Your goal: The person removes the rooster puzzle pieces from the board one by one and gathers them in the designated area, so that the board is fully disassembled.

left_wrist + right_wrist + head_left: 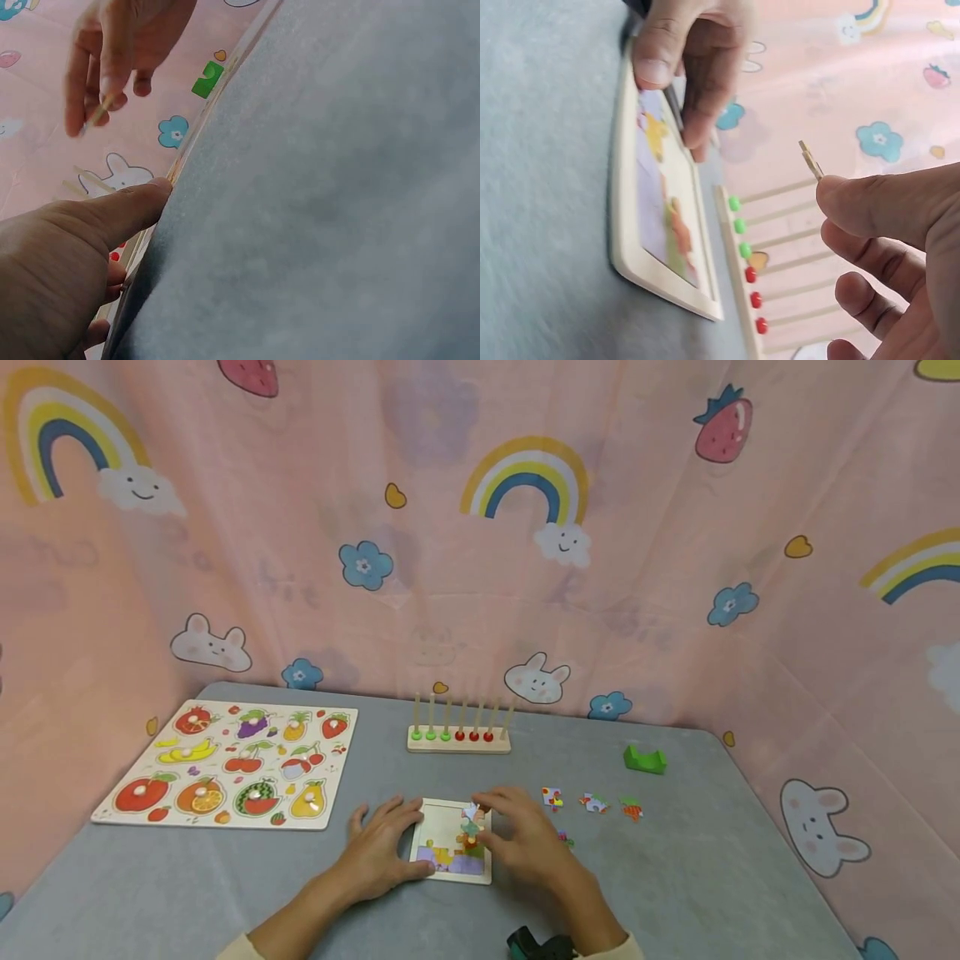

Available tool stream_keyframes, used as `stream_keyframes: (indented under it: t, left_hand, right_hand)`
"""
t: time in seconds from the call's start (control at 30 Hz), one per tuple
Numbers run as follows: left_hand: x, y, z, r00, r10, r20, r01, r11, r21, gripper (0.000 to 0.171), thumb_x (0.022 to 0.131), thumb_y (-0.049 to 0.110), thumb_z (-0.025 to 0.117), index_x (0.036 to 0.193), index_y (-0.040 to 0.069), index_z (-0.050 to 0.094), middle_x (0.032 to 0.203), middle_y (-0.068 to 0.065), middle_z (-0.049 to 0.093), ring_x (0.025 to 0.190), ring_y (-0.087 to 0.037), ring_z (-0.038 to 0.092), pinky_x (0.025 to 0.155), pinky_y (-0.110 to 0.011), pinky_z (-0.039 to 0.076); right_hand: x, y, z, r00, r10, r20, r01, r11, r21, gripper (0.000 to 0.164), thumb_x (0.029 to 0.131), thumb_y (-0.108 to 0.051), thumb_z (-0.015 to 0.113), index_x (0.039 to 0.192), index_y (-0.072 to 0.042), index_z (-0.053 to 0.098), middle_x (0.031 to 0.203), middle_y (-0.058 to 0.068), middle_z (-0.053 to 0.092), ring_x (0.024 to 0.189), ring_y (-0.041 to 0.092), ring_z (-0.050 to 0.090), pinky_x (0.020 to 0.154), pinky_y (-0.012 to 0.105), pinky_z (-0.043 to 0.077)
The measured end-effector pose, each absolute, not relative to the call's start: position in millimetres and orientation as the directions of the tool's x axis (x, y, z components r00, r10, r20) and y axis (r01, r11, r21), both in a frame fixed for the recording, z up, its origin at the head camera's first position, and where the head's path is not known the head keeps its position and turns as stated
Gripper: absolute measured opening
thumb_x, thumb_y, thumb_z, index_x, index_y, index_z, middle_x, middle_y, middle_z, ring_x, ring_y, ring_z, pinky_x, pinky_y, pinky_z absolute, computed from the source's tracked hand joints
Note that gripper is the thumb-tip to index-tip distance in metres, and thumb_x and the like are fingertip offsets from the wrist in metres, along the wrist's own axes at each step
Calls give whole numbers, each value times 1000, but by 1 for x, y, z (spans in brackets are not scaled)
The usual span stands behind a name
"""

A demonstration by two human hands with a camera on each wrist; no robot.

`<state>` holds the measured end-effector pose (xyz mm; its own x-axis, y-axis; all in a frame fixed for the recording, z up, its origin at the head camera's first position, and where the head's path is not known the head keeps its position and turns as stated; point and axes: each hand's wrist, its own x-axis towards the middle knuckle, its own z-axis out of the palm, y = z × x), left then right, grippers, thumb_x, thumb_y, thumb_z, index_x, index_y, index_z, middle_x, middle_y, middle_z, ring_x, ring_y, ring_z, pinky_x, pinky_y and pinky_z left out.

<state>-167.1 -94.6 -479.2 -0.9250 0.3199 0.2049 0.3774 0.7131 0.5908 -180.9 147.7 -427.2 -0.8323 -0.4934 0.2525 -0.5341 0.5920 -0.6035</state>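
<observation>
A small square jigsaw tray (459, 878) with a pale wooden rim lies on the grey table, its near part filled with purple, yellow and green pieces. My left hand (378, 853) grips its left side, thumb on the near edge and fingers at the far-left corner. Above the tray's right part, my right hand (531, 837) pinches a jigsaw piece (810, 160) between thumb and fingers. Seen edge-on in the right wrist view, that piece is raised clear of the tray. Loose jigsaw pieces (594, 803) lie to the right, one partly hidden behind the right hand.
A wooden fruit puzzle board (341, 768) lies at the left. Behind the tray stands a peg rack (457, 747) with green and red beads. A green block (645, 761) sits at the back right. Some black object (540, 946) shows by the right wrist.
</observation>
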Motion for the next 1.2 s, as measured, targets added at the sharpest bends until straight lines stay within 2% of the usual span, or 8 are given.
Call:
stream_keyframes:
  t: [0.23, 0.53, 0.7, 0.97, 1.2]
  left_hand:
    - [-167, -94, -480, -925, 320, 203, 376, 712, 592, 65, 69, 37, 85, 120, 4, 63, 139, -7, 51, 133, -34, 35, 100, -65, 2]
    - [-168, -93, -483, -926, 322, 198, 375, 718, 586, 66, 69, 38, 85, 122, 4, 63, 140, -7, 51, 134, -34, 34, 101, -64, 2]
    - [-168, -93, -484, -923, 329, 199, 381, 713, 588, 66, 69, 39, 85, 122, 4, 63, 140, -8, 51, 134, -34, 34, 100, -64, 2]
    - [-167, -94, -481, -925, 328, 193, 376, 710, 596, 67, 70, 38, 85, 122, 3, 62, 140, -8, 50, 134, -35, 34, 100, -64, 2]
    - [-168, -95, -482, -926, 323, 196, 374, 709, 598, 67, 70, 38, 85, 122, 3, 62, 140, -8, 50, 134, -34, 34, 100, -65, 1]
  right_hand:
    - [-176, 162, -417, -815, -473, 334, -570, 554, -607, 45, 79, -7, 79, 123, -8, 66, 112, -8, 60, 109, 14, 50, 90, 44, 45]
    - [-172, 183, -412, -774, -480, 414, -632, 541, -555, 42, 84, -20, 77, 123, -9, 65, 112, -8, 62, 109, 16, 53, 89, 46, 45]
    - [-170, 197, -411, -741, -472, 478, -671, 531, -518, 43, 81, -14, 79, 121, -7, 66, 111, -6, 64, 108, 17, 55, 88, 44, 46]
    - [-168, 221, -408, -738, -444, 508, -672, 554, -492, 50, 75, -4, 82, 121, -9, 66, 109, -9, 65, 105, 16, 55, 85, 40, 46]
    - [-170, 238, -410, -714, -417, 563, -697, 505, -510, 50, 74, -2, 82, 121, -1, 65, 106, -2, 65, 103, 17, 53, 88, 19, 40]
